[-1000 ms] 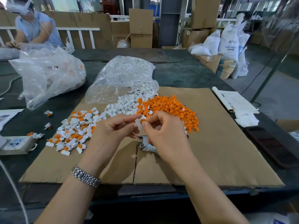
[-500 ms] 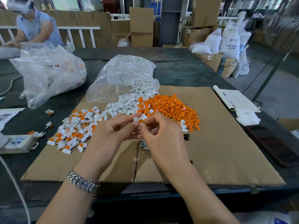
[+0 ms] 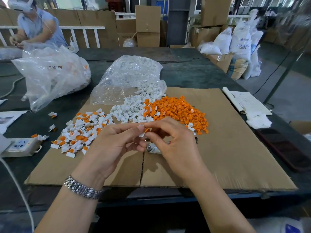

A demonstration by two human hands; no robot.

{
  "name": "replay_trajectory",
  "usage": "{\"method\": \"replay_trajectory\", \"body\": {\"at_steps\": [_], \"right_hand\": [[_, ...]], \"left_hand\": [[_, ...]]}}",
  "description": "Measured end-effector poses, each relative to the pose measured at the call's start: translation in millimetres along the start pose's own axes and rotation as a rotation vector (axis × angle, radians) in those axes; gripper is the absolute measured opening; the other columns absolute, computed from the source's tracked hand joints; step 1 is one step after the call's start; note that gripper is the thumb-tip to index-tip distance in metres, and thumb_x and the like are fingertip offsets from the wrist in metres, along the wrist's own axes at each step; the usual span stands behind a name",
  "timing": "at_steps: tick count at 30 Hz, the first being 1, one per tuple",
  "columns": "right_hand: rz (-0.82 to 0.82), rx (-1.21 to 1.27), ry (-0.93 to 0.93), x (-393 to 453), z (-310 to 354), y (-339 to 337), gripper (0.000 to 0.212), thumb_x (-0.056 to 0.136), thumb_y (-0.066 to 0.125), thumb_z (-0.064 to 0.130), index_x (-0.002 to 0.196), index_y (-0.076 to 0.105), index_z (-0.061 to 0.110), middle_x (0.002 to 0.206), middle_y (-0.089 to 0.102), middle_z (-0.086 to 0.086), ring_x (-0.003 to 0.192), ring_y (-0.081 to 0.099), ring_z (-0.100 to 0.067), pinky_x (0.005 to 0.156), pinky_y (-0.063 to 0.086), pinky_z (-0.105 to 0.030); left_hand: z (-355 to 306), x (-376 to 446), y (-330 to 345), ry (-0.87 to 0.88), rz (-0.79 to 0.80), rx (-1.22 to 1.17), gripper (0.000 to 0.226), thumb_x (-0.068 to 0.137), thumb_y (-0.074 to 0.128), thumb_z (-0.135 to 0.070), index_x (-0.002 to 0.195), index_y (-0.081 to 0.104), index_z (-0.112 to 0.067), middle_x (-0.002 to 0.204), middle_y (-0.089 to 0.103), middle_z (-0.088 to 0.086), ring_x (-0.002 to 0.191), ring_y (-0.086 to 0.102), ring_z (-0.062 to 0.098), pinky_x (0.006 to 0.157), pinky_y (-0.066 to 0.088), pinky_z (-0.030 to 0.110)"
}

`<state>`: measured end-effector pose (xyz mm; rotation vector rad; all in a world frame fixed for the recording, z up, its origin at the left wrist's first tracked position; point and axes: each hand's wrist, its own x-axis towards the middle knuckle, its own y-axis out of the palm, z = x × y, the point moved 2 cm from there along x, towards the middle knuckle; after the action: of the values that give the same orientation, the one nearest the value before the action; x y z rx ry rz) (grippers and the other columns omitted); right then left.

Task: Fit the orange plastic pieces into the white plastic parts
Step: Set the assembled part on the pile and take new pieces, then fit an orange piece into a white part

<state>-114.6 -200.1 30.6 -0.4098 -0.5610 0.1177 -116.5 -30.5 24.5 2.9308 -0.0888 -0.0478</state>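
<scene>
Since a second ago our hands have risen a little off the cardboard (image 3: pixel 227 148), and the white part (image 3: pixel 141 130) now shows more orange at our fingertips. Our left hand (image 3: pixel 116 142) pinches the white part between thumb and forefinger, while our right hand (image 3: pixel 170 142) pinches the orange piece (image 3: pixel 146 130) against it; how far the orange piece is seated we cannot tell. Both hands hover above the cardboard's middle. At 12 o'clock from them lies the orange pile (image 3: pixel 176 110), with the white pile (image 3: pixel 131 110) touching it at 11 o'clock and spilling from a clear bag (image 3: pixel 127 78). At 9 o'clock sits the heap of fitted pieces (image 3: pixel 80 132), white with orange showing. A small metal thing (image 3: pixel 151 148) lies just under our right hand, mostly hidden. A second bag (image 3: pixel 50 76) stands at 10 o'clock on the table (image 3: pixel 193 73), and papers (image 3: pixel 244 101) lie at 2 o'clock.
</scene>
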Motion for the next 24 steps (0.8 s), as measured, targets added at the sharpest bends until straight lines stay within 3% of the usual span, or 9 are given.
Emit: {"method": "replay_trajectory", "body": {"at_steps": [4, 8, 18, 21, 24], "right_hand": [[-0.024, 0.064, 0.045, -2.1, 2.4, 5.6, 0.025, 0.086, 0.078, 0.025, 0.11, 0.072, 0.029, 0.092, 0.063, 0.01, 0.087, 0.063, -0.01, 0.077, 0.052, -0.018], [-0.1, 0.034, 0.011, -3.1, 3.9, 10.8, 0.021, 0.089, 0.075, 0.015, 0.109, 0.074, 0.018, 0.093, 0.065, 0.008, 0.085, 0.063, -0.008, 0.074, 0.048, -0.012], [-0.001, 0.046, 0.005, -5.7, 6.4, 7.5, 0.027, 0.093, 0.07, 0.013, 0.119, 0.074, 0.018, 0.097, 0.062, 0.012, 0.089, 0.062, -0.006, 0.081, 0.051, -0.018], [-0.003, 0.051, 0.002, -5.3, 7.8, 5.8, 0.026, 0.093, 0.07, 0.012, 0.118, 0.074, 0.016, 0.097, 0.063, 0.01, 0.089, 0.062, -0.005, 0.08, 0.049, -0.015], [-0.006, 0.041, 0.003, -5.0, 8.4, 5.4, 0.027, 0.092, 0.071, 0.012, 0.118, 0.074, 0.017, 0.097, 0.064, 0.01, 0.088, 0.061, -0.003, 0.08, 0.048, -0.013]], "left_hand": [[-1.4, -3.0, 1.3, 0.057, -0.067, 0.045, 0.027, 0.077, 0.074, -0.025, 0.098, 0.083, -0.011, 0.084, 0.076, 0.017, 0.069, 0.07, 0.019, 0.064, 0.057, 0.024], [-2.5, -4.5, 3.1, 0.06, -0.088, 0.042, 0.025, 0.077, 0.073, -0.024, 0.096, 0.083, -0.011, 0.083, 0.075, 0.018, 0.068, 0.07, 0.02, 0.063, 0.057, 0.024], [-9.1, -8.7, -2.7, 0.003, -0.021, 0.032, 0.024, 0.082, 0.068, -0.018, 0.096, 0.082, -0.007, 0.081, 0.072, 0.017, 0.068, 0.067, 0.021, 0.063, 0.057, 0.025], [-9.8, -9.6, -3.2, 0.014, 0.005, 0.067, 0.015, 0.086, 0.069, -0.008, 0.091, 0.082, -0.005, 0.08, 0.072, 0.016, 0.069, 0.067, 0.02, 0.065, 0.057, 0.024], [-9.4, -10.8, -2.5, 0.032, 0.0, 0.066, 0.02, 0.089, 0.065, 0.001, 0.088, 0.083, -0.007, 0.079, 0.073, 0.015, 0.07, 0.068, 0.02, 0.066, 0.057, 0.024]]}}
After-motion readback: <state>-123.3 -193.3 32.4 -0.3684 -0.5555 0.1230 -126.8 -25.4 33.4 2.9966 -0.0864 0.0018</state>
